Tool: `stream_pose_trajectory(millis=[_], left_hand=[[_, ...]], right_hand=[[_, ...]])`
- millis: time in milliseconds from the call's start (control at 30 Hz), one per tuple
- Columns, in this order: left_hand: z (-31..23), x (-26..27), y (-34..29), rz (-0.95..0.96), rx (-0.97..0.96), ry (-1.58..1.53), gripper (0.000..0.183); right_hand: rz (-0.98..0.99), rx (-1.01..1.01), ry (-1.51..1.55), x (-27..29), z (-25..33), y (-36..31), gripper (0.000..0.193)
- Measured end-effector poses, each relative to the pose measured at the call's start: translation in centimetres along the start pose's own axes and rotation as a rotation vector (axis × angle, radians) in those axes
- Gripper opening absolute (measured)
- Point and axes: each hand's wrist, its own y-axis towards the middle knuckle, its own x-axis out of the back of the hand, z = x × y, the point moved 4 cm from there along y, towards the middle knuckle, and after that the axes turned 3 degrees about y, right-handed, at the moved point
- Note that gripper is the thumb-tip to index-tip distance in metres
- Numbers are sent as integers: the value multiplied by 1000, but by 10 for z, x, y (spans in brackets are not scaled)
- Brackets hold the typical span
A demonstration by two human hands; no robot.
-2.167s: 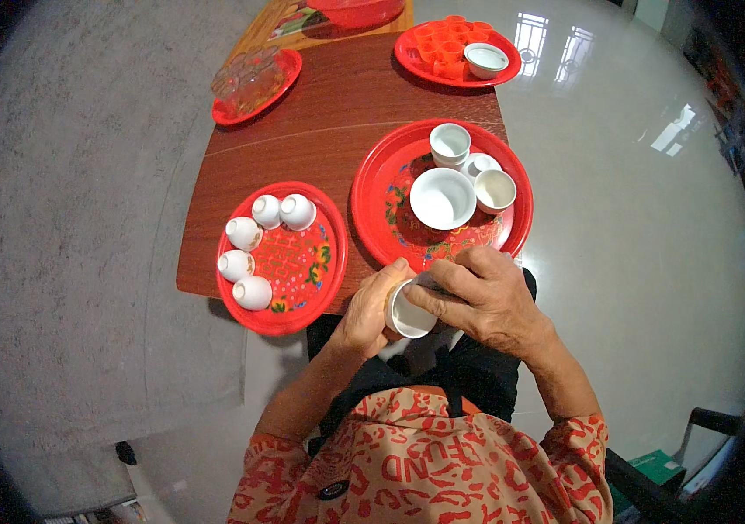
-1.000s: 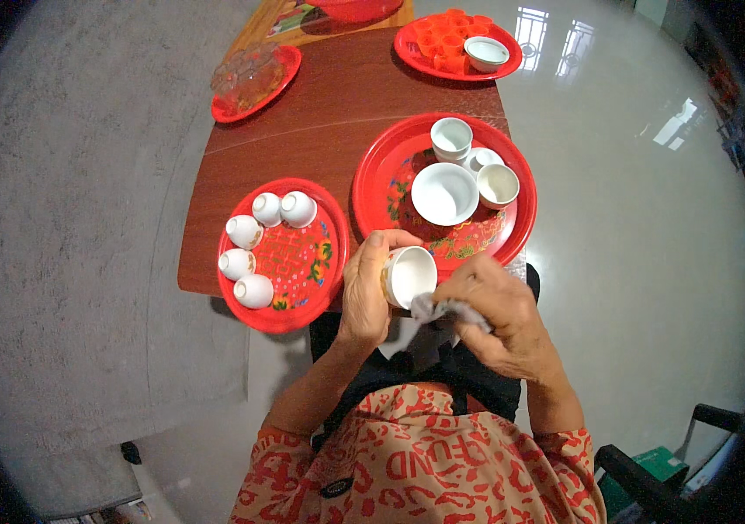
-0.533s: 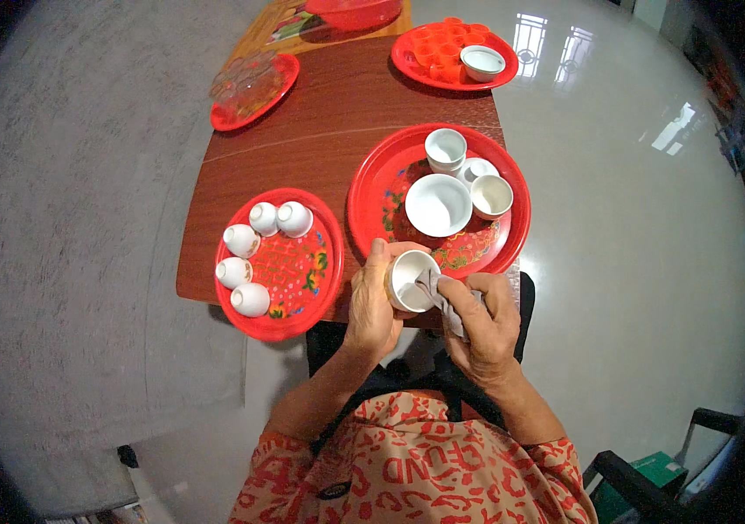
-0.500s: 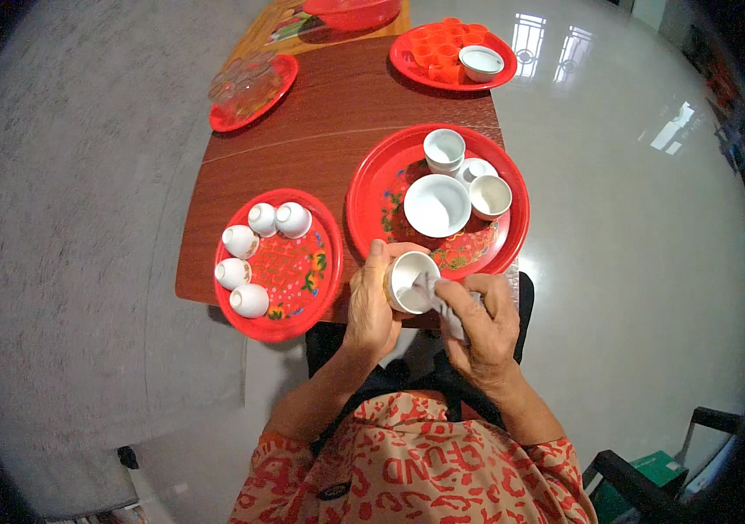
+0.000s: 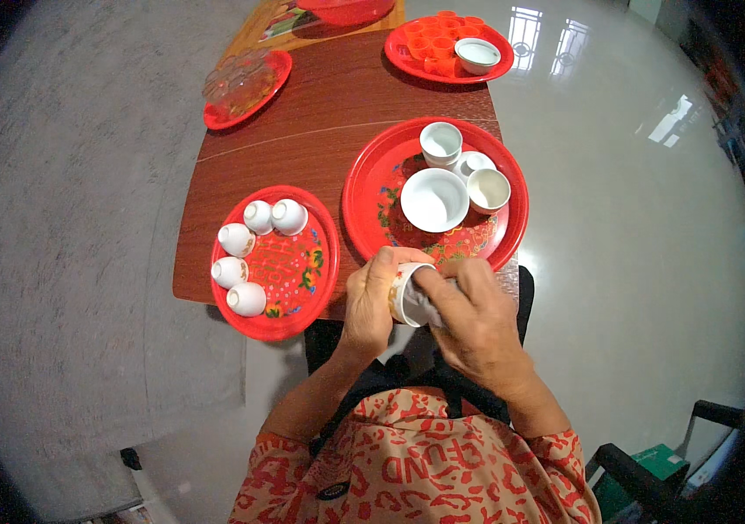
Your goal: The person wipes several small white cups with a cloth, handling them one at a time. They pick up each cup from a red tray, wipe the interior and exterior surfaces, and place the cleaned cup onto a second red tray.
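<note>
My left hand [image 5: 372, 297] is wrapped round a small white cup [image 5: 399, 294] with a coloured pattern outside, its mouth tilted to the right. Fingers of my right hand [image 5: 481, 321] push a pale cloth [image 5: 420, 307] into the cup; most of the cloth is hidden by the hand. Just beyond them lies a large round red tray [image 5: 370, 216]. On it stand a white bowl [image 5: 434, 201], a cup [image 5: 488, 190], stacked cups [image 5: 440, 142] and a white lid [image 5: 474, 163]. To the left, a smaller red tray [image 5: 285, 271] carries several upturned white cups [image 5: 246, 299] along its left side.
The brown wooden table [image 5: 320, 113] ends just in front of me. At its far right a red plate [image 5: 398, 59] holds several orange cups [image 5: 442, 39] and a white lidded bowl [image 5: 478, 56]. Clear glasses [image 5: 239, 86] sit on another red plate [image 5: 276, 90] at far left.
The cup has tipped further toward the right, and my right hand's fingers have gone inside it with the cloth. The trays and their cups stay in place.
</note>
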Motion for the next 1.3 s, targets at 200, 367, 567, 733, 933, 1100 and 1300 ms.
stream_pose_trajectory(millis=[200,367,567,733,933,1100,1300], left_hand=[[3,1,0,6,-39,28,49],[6,0,-1,-21,-13,43,48],[4,1,-3,-9,-32,21,47],[-9,-2,-6,-55,-130,124,46],[-15,5,-6,-83,-129,208,51],[-18,3,-5,-66,-87,240,55],[-18,-1,-2,-17,16,198,56]], right_hand=[[186,-1,-243,-9,6,2,32],[263,-52,-169,-11,3,-3,29],[293,-156,363,-7,-7,-9,26],[166,-448,860,-12,-12,-11,30],[174,-158,693,-5,-2,-6,34],[162,64,237,4,-7,-8,34],[-12,198,-82,1,-15,-4,29]])
